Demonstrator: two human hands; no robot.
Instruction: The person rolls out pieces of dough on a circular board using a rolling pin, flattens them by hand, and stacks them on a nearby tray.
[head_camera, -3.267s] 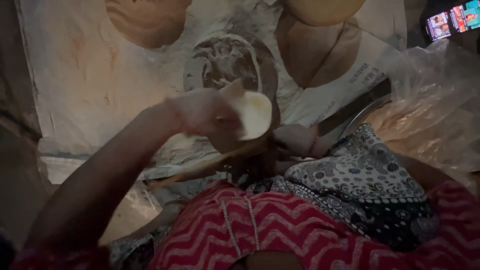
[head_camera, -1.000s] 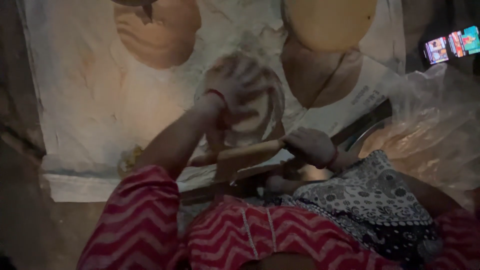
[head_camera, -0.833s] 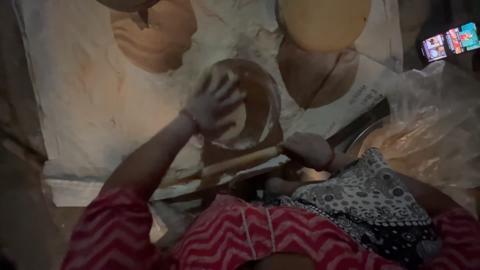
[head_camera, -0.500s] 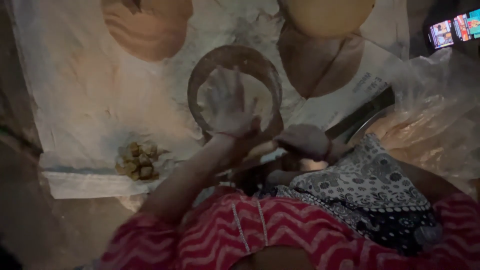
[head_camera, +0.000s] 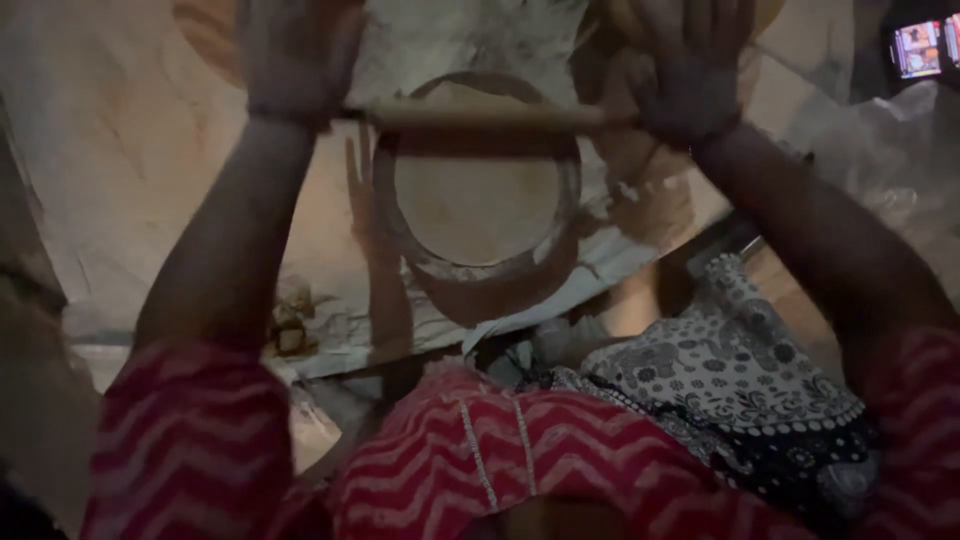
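A wooden rolling pin (head_camera: 480, 116) lies across the far part of a round rolling board (head_camera: 415, 250). On the board sits a flat pale disc of dough (head_camera: 476, 208). My left hand (head_camera: 298, 55) presses on the pin's left end. My right hand (head_camera: 690, 70) presses on its right end. Both palms are flat on the pin, fingers stretched forward. My red zigzag-patterned sleeves and a dark printed cloth fill the near part of the view.
A pale sheet (head_camera: 120, 180) covers the floor under the board. Rolled dough discs (head_camera: 625, 150) lie on it beyond and right of the board. Small dough scraps (head_camera: 290, 325) sit near the left. A lit phone screen (head_camera: 925, 45) glows at the top right, above crumpled plastic (head_camera: 880, 170).
My left hand left the dough disc on the board. Both hands now push the rolling pin across the disc, arms stretched forward.
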